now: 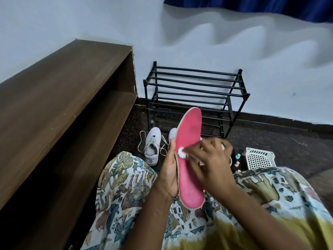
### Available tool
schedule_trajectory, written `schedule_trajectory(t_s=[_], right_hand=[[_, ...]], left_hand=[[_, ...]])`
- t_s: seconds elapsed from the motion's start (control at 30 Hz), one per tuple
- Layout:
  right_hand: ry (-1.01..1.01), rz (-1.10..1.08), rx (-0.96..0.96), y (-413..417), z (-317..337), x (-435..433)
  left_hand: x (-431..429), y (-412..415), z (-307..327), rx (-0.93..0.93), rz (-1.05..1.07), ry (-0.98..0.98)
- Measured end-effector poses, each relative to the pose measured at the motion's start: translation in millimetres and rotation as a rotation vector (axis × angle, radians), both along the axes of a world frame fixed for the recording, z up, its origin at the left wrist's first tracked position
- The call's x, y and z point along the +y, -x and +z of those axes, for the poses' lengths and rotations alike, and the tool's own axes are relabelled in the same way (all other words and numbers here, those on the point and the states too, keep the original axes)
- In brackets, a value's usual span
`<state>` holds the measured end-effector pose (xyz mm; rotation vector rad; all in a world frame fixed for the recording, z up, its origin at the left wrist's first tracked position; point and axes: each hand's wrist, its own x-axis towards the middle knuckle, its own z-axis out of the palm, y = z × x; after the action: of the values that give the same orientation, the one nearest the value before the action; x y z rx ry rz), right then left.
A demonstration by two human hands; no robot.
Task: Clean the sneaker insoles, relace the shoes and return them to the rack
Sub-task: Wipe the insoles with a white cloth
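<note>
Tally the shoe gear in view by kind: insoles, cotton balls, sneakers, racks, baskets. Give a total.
Pink insole: 1
Cotton ball: 1
White sneakers: 2 (one partly hidden)
Shoe rack: 1
White basket: 1
Total: 6

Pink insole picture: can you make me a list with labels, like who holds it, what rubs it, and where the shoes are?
thing: pink insole, tilted up over the lap
holding: left hand grips its left edge
rubbing: right hand pinches a white cotton ball against it
floor: white sneaker, laces loose; another partly hidden
behind: black shoe rack at the wall
</note>
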<state>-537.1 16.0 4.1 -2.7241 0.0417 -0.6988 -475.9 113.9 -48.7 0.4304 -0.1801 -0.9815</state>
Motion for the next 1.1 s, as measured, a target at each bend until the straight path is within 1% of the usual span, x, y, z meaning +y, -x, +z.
schedule_trajectory(t_s=[0.1,0.2,0.33,0.5,0.57,0.67,0.77,0.9,1.0,1.1], right_hand=[[-0.019,0.089,0.024,26,-13,4],[-0.002,0.107,0.006,32,-14,3],[0.059,0.037,0.009,6,-2,0],[0.078,-0.084,-0.028,-41,15,-8],[0.098,-0.113,-0.044,-54,21,-11],[0.117,-0.186,-0.058,-68,29,-18],[0.091,-0.265,-0.078,-77,36,-28],[0.024,-0.286,-0.047,-76,37,-35],[-0.037,-0.283,0.010,-64,32,-33],[-0.062,-0.231,0.076,-46,21,-25]], left_hand=[[-1,-4,-5,0.014,-0.049,-0.064],[-4,-4,-2,0.036,-0.072,-0.064],[-5,-1,3,0.028,0.018,-0.045],[-10,6,6,-0.016,0.082,-0.115],[-8,3,6,-0.064,0.076,-0.128],[-6,-2,1,-0.149,0.011,-0.126],[-7,-4,-7,-0.176,-0.051,-0.146],[-7,-2,-6,-0.160,-0.074,-0.168],[-8,1,1,-0.128,-0.018,-0.168],[-8,1,5,-0.080,0.073,-0.158]])
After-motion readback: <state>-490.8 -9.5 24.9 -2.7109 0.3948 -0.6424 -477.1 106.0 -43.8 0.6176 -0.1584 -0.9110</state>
